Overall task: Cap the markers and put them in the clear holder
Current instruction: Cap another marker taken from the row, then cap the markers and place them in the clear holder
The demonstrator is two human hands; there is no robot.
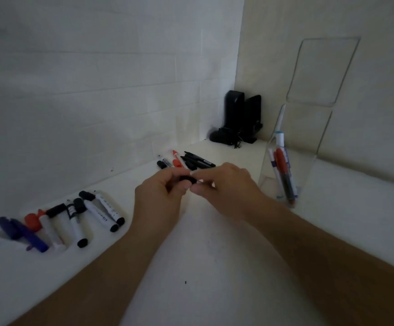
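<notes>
My left hand [160,191] pinches a black cap [187,179] in mid-air over the white table. My right hand [226,184] meets it from the right and grips a marker, whose body is mostly hidden in the fingers. The cap touches the marker's end. The clear holder [309,147] stands at the right with several markers [283,170] upright inside. A pile of loose markers and caps [73,217] lies at the left, black, red and purple. A second group [186,160] lies behind my hands near the wall.
Two black objects with a cable [240,118] stand in the far corner. White walls close the table [203,267] at the back and right. A small dark speck [185,282] lies on the table near me.
</notes>
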